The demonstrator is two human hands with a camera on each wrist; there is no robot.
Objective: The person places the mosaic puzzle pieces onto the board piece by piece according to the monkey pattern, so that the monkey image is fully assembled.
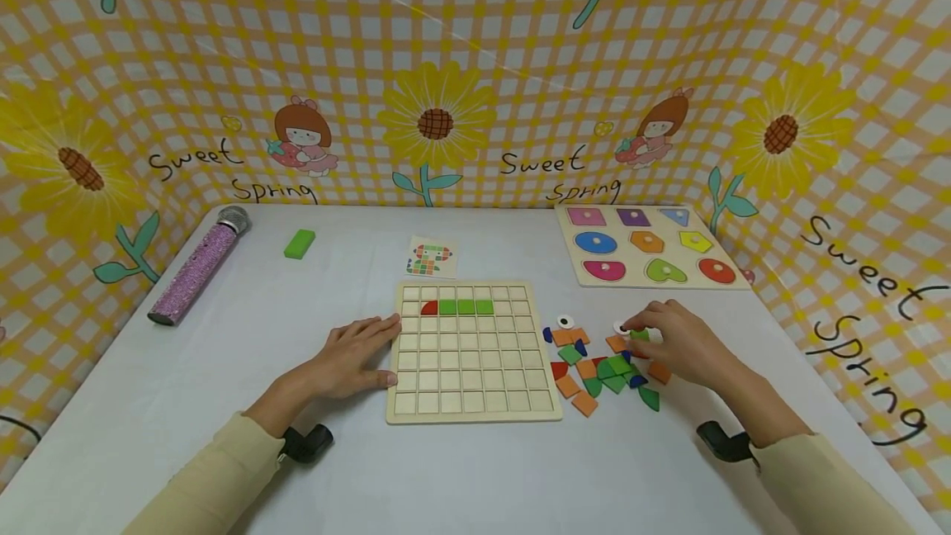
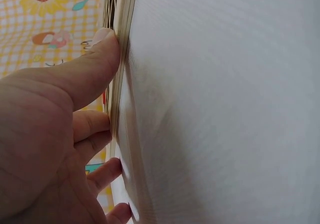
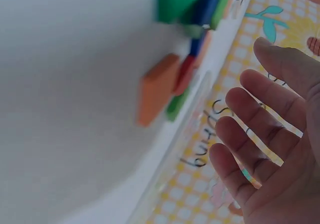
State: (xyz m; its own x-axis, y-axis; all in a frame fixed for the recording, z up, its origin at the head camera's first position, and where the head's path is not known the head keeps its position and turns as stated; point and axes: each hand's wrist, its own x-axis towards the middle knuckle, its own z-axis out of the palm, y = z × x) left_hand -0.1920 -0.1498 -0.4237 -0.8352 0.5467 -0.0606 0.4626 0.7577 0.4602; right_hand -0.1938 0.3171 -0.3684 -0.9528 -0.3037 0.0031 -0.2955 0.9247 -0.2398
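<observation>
A wooden grid board [image 1: 475, 353] lies flat in the middle, with one red quarter-round piece [image 1: 430, 309] and a short row of green squares [image 1: 466, 307] in its upper part. At its left edge rests my left hand [image 1: 342, 357], thumb and fingertips touching the rim [image 2: 120, 59]. My right hand [image 1: 687, 345] hovers over the far right of a loose heap of pieces, its fingers relaxed with nothing between them in the right wrist view. Beneath it are a green piece [image 1: 640, 335] and a white-and-black eye disc [image 1: 619, 327], partly covered. An orange square [image 3: 157, 90] lies nearby.
Behind the board lies a picture card [image 1: 432, 258]. A shape puzzle with knobs [image 1: 609, 225] is at the back right. A green block [image 1: 300, 243] and a glittery pink microphone [image 1: 196, 271] lie at the left. Patterned cloth [image 1: 438, 7] hangs behind the table.
</observation>
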